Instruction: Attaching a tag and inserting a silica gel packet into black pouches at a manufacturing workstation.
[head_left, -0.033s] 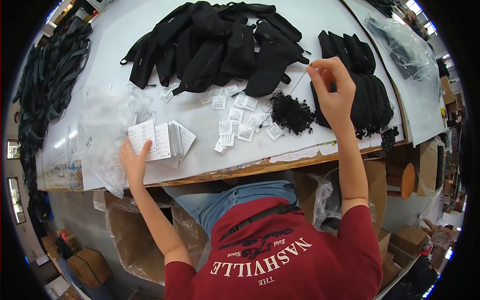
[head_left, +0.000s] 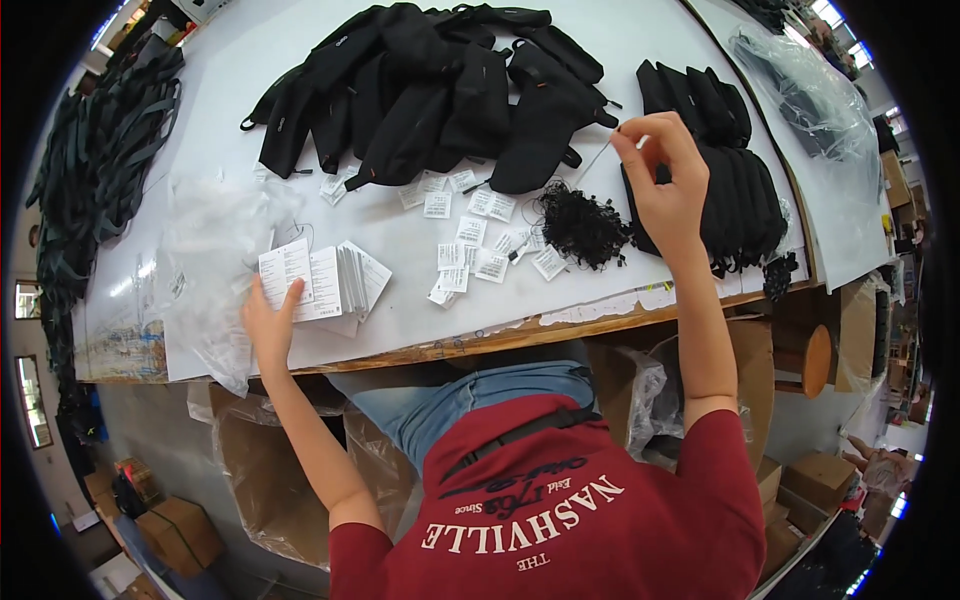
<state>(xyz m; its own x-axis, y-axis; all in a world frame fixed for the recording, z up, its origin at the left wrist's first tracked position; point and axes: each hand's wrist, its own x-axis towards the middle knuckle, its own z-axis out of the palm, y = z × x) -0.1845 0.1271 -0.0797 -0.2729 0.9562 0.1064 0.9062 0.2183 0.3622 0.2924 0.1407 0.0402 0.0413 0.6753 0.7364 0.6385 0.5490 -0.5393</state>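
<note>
My left hand [head_left: 268, 325] holds a white printed card [head_left: 286, 274] between thumb and fingers, beside a fanned stack of similar cards [head_left: 352, 280]. Raised on the right, my right hand [head_left: 668, 185] pinches a thin cord [head_left: 601, 157] between thumb and forefinger. That cord slants down toward a tangled heap of black cords [head_left: 583, 228] with small black ends. Small white printed packets [head_left: 471, 231] lie scattered between the cards and the heap. Beyond them is a loose pile of black fabric pouches [head_left: 410, 115], one reaching close to my right fingertips.
Black pouches [head_left: 740, 205] stand in rows right of the cords. Clear plastic bags [head_left: 215, 270] lie at the left, near hanging black straps [head_left: 100, 150]. The table's wooden edge [head_left: 480, 342] runs before me, with plastic-lined cartons [head_left: 260, 480] below.
My left hand and its card have shifted very slightly right. My right hand has moved a touch left, still pinching the cord.
</note>
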